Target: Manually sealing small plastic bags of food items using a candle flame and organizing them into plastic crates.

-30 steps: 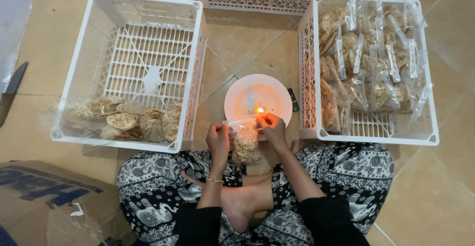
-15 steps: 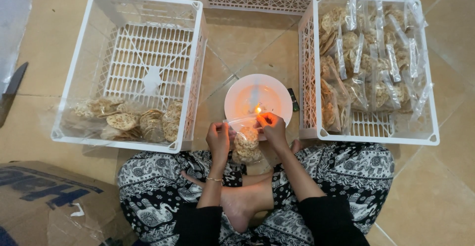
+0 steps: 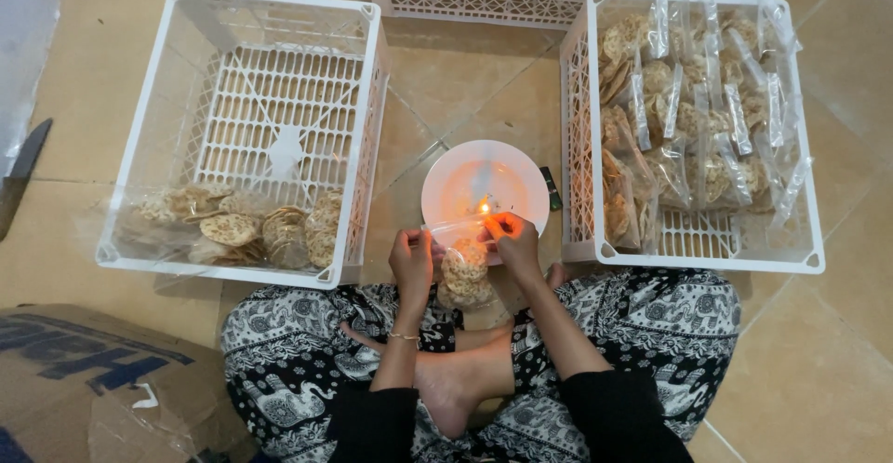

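Tan floor tiles (image 3: pixel 465 81) spread under you as you sit cross-legged. Your left hand (image 3: pixel 412 260) and right hand (image 3: pixel 511 240) each pinch the top edge of a clear bag of crackers (image 3: pixel 464 272), held at a small flame (image 3: pixel 484 207) on a white plate (image 3: pixel 456 188). Beyond stand the left crate (image 3: pixel 279 128) and right crate (image 3: pixel 577 147) of bags.

Even soft daylight, faint shadows, sharp pic, slight wide-angle edge bend

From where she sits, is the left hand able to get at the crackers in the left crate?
Probably yes: the crate is open-topped, and the crackers lie at its near edge. But the left hand is holding a bag.
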